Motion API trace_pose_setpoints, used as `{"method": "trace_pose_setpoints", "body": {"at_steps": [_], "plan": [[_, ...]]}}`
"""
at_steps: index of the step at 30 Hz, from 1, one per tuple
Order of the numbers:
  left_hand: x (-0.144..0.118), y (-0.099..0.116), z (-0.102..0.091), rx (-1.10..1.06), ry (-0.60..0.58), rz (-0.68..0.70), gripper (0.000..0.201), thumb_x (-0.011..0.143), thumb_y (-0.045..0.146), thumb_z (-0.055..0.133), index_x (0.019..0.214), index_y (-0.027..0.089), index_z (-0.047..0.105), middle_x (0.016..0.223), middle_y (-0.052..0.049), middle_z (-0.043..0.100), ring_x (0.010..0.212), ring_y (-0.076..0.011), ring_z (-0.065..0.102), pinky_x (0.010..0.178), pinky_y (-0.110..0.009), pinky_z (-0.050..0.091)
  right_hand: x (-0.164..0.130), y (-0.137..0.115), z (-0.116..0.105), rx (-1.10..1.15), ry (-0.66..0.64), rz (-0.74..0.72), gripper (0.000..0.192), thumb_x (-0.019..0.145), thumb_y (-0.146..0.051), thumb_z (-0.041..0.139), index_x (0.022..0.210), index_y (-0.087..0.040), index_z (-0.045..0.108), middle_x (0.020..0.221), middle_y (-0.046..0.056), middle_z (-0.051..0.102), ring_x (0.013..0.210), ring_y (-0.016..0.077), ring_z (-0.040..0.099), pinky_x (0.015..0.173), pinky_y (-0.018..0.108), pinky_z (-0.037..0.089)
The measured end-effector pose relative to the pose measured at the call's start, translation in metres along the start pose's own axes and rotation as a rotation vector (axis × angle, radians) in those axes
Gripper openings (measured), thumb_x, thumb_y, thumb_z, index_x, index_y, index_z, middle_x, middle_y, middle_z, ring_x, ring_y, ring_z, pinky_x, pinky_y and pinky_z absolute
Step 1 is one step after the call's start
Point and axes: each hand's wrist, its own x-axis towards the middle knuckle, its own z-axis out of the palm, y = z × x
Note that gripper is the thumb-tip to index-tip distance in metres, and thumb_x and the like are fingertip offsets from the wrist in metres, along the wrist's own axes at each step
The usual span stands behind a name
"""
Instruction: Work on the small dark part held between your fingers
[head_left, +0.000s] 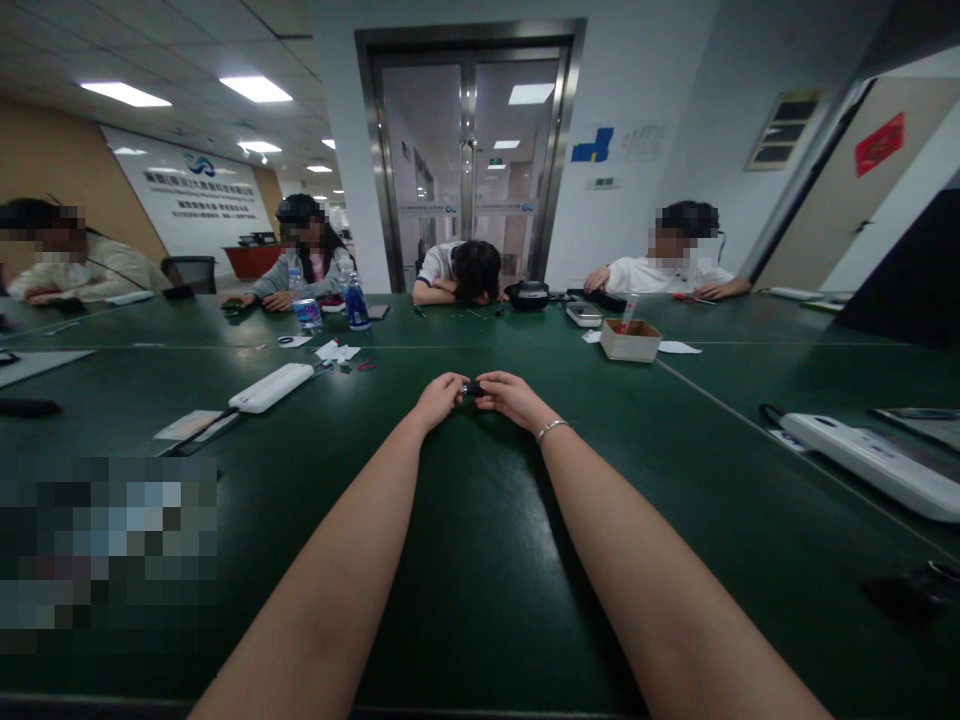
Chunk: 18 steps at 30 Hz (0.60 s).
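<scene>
Both my arms reach forward over the dark green table [480, 560]. Between my hands is a small black object [472, 389] with a shiny metallic end toward the left; it is too small to name. My left hand [442, 398] pinches the metallic end with its fingertips. The black end is gripped by my right hand [514, 398], whose wrist wears a silver bracelet [553, 430]. The object is held just above or at the tabletop; I cannot tell whether it touches. My fingers hide part of it.
Left of my arms lies a white power strip [274, 388]; another white device [874, 462] lies right. Ahead stand a small box [631, 341], two bottles, one a blue-labelled bottle [356, 303], and paper scraps [337, 351]. Several people sit around the table, one person [457, 275] head down opposite.
</scene>
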Motion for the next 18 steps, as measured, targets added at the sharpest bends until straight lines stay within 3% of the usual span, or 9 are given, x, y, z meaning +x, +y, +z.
{"method": "trace_pose_setpoints", "body": {"at_steps": [7, 18], "plan": [[0.0027, -0.0054, -0.0018, 0.038, -0.016, 0.052, 0.03, 0.086, 0.03, 0.041, 0.101, 0.016, 0.061, 0.065, 0.0, 0.052, 0.05, -0.0085, 0.042, 0.047, -0.019, 0.034, 0.001, 0.0007, 0.0003, 0.002, 0.014, -0.002, 0.012, 0.08, -0.001, 0.06, 0.085, -0.012, 0.058, 0.072, 0.006, 0.064, 0.052, 0.0119, 0.063, 0.053, 0.023, 0.056], [-0.0014, 0.0011, 0.0, -0.009, -0.002, 0.048, 0.026, 0.074, 0.014, 0.052, 0.099, 0.015, 0.06, 0.063, 0.002, 0.053, 0.05, -0.0077, 0.045, 0.051, -0.02, 0.038, 0.0025, 0.0013, -0.0008, 0.005, 0.002, 0.006, 0.013, 0.085, 0.0, 0.051, 0.089, -0.011, 0.056, 0.073, 0.007, 0.065, 0.051, 0.0119, 0.062, 0.053, 0.023, 0.055]]}}
